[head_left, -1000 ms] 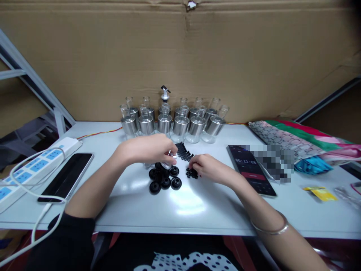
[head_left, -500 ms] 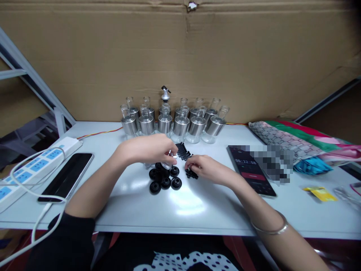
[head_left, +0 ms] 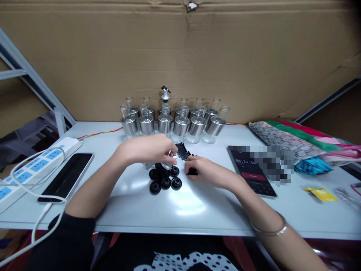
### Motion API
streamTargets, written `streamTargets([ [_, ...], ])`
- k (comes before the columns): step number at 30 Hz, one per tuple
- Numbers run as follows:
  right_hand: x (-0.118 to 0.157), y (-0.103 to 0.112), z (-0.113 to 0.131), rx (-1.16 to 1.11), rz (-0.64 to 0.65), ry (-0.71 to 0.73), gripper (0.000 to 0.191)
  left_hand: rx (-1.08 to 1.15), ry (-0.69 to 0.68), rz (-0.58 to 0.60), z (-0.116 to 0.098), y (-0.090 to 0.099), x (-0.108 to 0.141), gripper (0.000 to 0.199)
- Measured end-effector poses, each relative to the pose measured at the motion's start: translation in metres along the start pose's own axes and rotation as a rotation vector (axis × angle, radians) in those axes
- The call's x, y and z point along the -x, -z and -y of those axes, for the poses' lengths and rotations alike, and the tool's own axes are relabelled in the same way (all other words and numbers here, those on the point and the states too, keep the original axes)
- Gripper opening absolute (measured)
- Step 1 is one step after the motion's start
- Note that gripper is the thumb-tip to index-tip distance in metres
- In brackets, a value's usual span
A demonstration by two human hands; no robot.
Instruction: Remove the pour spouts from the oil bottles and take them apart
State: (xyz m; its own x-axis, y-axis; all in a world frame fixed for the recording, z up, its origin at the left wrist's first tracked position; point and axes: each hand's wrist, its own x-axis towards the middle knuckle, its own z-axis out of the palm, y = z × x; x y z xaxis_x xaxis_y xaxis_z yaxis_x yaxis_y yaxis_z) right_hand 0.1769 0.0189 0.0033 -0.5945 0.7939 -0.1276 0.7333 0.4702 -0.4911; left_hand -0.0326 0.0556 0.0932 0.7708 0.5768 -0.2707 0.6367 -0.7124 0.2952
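Observation:
My left hand [head_left: 156,148] is closed around a small silvery-white pourer cap [head_left: 169,162], partly hidden by the fingers. It hovers over a cluster of round black stoppers [head_left: 166,183]. To the right, my right hand [head_left: 203,169] has its fingers curled down onto a little heap of small black parts [head_left: 193,171], mostly covered by the hand. Between the hands and the bottles lies a bundle of thin black spout pieces [head_left: 182,150].
Two rows of glass bottles with steel sleeves [head_left: 180,126] stand behind; one carries a pourer top [head_left: 165,93]. A power strip [head_left: 36,165] and phone [head_left: 67,177] lie left. At right are another phone [head_left: 251,175], a yellow packet [head_left: 321,194] and colourful bags [head_left: 304,139].
My right hand has curled its fingers further in over the small black parts, covering more of them. My left hand stays nearly still with the pourer cap.

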Motion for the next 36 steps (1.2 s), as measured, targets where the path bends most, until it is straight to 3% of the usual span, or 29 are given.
streamTargets([
  [3,0.001,0.002,0.001,-0.001,0.001,-0.02,0.014,-0.006,0.005,0.001,0.0,0.001,0.0,0.027],
  [8,0.008,0.007,0.004,-0.022,0.037,-0.103,0.038,0.006,-0.016,0.003,0.0,0.001,0.001,0.027],
  [12,0.011,0.01,0.004,-0.033,0.105,-0.154,0.046,0.007,-0.02,0.0,0.0,0.001,0.001,0.026],
  [18,0.009,0.013,0.004,-0.062,0.106,-0.191,0.043,0.002,-0.021,-0.008,0.001,0.0,0.001,0.028],
  [27,0.006,0.01,0.0,-0.039,0.04,-0.104,0.034,-0.002,-0.028,-0.013,0.0,0.0,0.001,0.026],
  [36,0.006,0.011,0.003,-0.059,0.08,-0.155,0.036,0.01,-0.03,-0.008,0.001,0.0,0.001,0.027],
])
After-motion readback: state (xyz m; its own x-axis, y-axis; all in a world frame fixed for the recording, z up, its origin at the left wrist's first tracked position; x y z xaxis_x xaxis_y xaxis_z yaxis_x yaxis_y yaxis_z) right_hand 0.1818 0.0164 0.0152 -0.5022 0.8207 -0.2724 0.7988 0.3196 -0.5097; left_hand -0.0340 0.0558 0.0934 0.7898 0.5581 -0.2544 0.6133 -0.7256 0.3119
